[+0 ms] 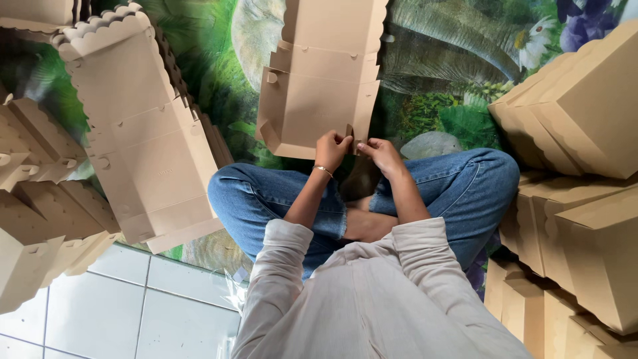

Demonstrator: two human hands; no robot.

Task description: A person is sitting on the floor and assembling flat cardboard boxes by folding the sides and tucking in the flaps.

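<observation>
My left hand and right hand both pinched the near corner flap of the flat cardboard box blank.

Matt brown cardboard box blank

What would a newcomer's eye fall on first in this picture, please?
Probably the flat cardboard box blank at the centre, whose near edge the left hand and right hand pinch above crossed legs in blue jeans. Next, the stacks of folded boxes at right and the pile of unfolded blanks at left.
</observation>
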